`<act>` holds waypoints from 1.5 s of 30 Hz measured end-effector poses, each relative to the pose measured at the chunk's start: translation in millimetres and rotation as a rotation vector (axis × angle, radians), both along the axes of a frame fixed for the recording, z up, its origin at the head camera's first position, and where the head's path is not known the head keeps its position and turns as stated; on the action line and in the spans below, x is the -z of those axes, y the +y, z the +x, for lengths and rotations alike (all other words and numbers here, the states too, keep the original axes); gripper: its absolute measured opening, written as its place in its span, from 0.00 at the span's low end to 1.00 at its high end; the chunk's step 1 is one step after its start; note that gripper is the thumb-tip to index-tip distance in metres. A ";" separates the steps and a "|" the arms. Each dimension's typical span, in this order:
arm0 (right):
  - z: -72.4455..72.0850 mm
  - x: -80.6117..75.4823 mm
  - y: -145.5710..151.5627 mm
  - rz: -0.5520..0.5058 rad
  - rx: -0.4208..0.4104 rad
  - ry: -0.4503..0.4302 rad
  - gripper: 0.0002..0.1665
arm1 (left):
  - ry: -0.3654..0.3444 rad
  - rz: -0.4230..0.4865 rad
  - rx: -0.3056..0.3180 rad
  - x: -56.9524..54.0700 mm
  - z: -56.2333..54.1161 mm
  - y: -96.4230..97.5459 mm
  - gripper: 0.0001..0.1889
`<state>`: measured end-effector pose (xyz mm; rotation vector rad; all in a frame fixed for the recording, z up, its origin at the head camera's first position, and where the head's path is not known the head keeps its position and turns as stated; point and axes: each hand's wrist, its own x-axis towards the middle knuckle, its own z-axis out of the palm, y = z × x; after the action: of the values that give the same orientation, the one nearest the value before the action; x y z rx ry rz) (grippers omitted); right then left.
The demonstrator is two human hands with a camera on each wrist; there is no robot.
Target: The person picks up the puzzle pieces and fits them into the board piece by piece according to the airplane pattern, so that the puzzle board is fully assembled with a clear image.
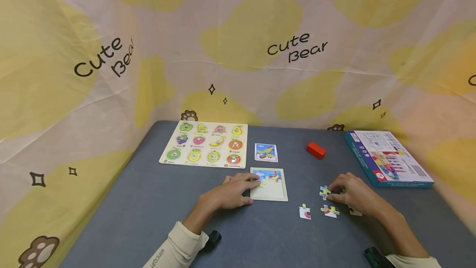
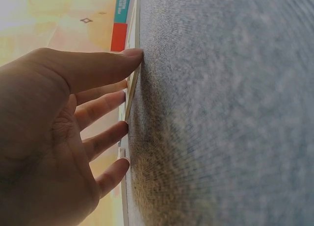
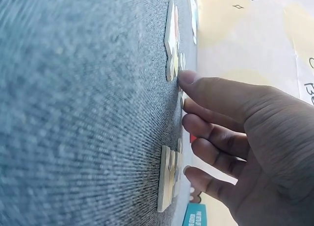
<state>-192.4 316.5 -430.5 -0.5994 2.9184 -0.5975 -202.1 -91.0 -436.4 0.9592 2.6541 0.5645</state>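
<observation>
My left hand (image 1: 232, 190) lies at the left side of a small puzzle tray (image 1: 273, 195), fingertips over its edge and thumb at the near corner. Several picture pieces fill the tray's upper part. In the left wrist view the fingers (image 2: 105, 108) are fairly straight. To the right, my right hand (image 1: 353, 193) pinches the edge of a blue-and-yellow jigsaw piece (image 1: 324, 192) low over the table. Nearby lie a white-and-red piece (image 1: 305, 212) and a yellow-and-red piece (image 1: 329, 211). Another piece (image 1: 355, 212) is partly hidden under the right hand.
A fruit puzzle board (image 1: 239, 160) lies at the back left. Beside it is an airplane picture card (image 1: 265, 152). A red block (image 1: 316, 151) sits further right, and a flat box (image 1: 388, 158) lies at the right edge. Printed cloth (image 1: 238, 53) hangs behind the table.
</observation>
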 end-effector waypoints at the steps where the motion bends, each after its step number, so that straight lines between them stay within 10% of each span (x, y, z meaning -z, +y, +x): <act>1: -0.2 0.4 -0.2 -0.003 -0.002 0.007 0.13 | -0.001 0.002 0.000 -0.4 0.1 -0.4 0.32; 45: -20.5 -4.6 -104.5 0.028 -0.120 0.100 0.14 | -0.031 0.010 0.000 -0.9 -0.1 -0.3 0.32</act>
<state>-212.9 212.0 -426.0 -0.8178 2.9500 -0.5266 -202.2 -91.4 -435.6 0.9458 2.6268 0.5877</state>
